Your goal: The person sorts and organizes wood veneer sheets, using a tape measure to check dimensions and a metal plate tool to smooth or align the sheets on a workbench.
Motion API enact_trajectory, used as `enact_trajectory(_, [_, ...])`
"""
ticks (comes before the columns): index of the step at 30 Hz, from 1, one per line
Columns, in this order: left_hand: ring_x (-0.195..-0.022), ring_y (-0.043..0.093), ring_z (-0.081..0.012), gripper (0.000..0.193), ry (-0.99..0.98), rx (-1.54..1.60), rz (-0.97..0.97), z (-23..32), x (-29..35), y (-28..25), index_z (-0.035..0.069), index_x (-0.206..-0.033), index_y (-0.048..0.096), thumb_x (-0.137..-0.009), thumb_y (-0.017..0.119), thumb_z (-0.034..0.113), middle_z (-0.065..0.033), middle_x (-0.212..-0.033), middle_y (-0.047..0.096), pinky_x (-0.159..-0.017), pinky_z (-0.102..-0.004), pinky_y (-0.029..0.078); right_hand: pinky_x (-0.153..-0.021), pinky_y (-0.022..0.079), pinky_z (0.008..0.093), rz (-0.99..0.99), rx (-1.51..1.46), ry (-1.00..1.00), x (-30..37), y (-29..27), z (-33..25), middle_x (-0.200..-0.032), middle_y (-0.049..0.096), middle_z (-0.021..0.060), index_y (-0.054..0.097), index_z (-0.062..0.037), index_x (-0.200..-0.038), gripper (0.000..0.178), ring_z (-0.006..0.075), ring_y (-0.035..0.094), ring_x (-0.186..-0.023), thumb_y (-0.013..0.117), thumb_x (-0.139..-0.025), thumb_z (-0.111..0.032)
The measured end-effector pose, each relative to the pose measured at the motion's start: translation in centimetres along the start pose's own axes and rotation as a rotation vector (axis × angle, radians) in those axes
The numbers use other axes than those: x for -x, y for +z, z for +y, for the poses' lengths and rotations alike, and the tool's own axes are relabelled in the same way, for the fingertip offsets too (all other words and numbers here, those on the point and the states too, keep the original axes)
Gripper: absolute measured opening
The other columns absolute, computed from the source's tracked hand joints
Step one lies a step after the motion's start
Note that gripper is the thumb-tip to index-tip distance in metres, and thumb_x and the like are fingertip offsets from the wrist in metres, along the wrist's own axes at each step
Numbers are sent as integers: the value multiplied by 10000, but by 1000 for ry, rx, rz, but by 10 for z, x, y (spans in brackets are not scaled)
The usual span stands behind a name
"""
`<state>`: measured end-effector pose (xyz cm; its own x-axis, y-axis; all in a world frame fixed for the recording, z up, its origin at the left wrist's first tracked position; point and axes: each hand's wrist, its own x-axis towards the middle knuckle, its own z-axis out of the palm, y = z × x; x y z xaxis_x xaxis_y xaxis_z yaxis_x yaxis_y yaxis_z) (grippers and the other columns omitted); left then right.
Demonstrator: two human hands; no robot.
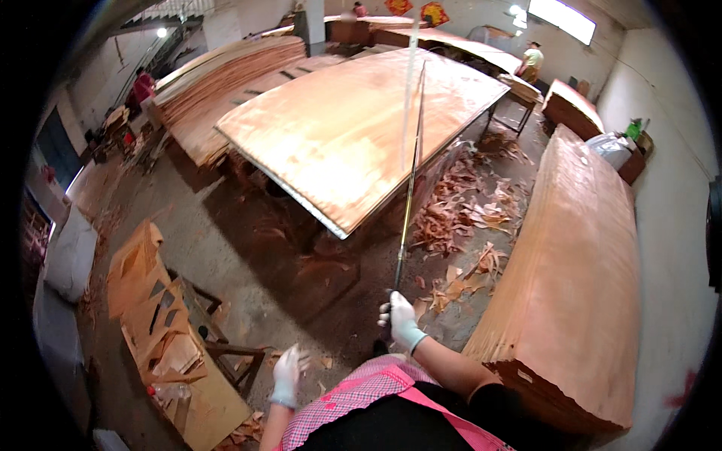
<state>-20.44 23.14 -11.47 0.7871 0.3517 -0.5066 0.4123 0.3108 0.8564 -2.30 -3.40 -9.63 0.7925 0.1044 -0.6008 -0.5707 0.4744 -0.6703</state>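
My right hand, in a white glove, is closed around the handle end of a long, thin, tapering dark rod. The rod slants up and away over a wide table-high stack topped by a pale wood veneer sheet. Whether its tip touches the sheet, I cannot tell. Beside the rod runs a pale, see-through narrow strip whose kind is unclear. Also gloved in white, my left hand hangs low at my left side, fingers apart and holding nothing.
A tall veneer stack stands close on my right. To the left is a low bench with veneer scraps and a clear bottle. Peeled veneer scraps litter the floor. Another stack and a person are farther back.
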Motion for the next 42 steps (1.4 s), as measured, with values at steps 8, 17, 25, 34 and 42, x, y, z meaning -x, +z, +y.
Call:
enact_trajectory(8, [-521,479,-77,308,-124,-308,-234,82,-79,24,23,-1099,560,-909,645,251,-12,-711,545,-463,-239,408,-725,529,282,-554,752,9,-74,75,48,-984,670,91,497,-15,-1330,395,152,634,-829,499,-978,-193])
enact_trajectory(17, [-575,476,-59,202,7,-393,-105,144,-181,-51,22,-807,645,-883,652,209,15,-636,559,-523,-237,374,-638,507,260,46,192,-183,-258,117,-17,-1060,608,71,481,-1,-1308,344,129,582,-755,437,-972,-62])
enact_trajectory(25, [-554,487,-72,255,138,-661,-89,223,-274,-81,-7,-872,662,-878,665,248,14,-626,563,-515,-252,404,-564,523,274,378,241,-28,-292,144,-25,-947,647,51,600,-35,-1128,278,130,594,-674,486,-983,-244])
enact_trajectory(34, [-444,385,-31,183,25,-485,-250,311,-466,-116,24,-801,619,-900,653,174,55,-572,482,-408,-224,286,-513,539,278,589,-134,-125,-284,210,-33,-892,668,84,570,-50,-1148,441,172,661,-632,455,-989,-445])
enact_trajectory(42, [-341,352,-58,150,15,-447,-415,385,-581,-121,62,-794,587,-906,619,156,46,-484,407,-312,-234,287,-891,482,400,1010,1161,-436,-288,297,-37,-1125,660,132,641,-79,-1181,368,309,617,-1041,543,-907,-306])
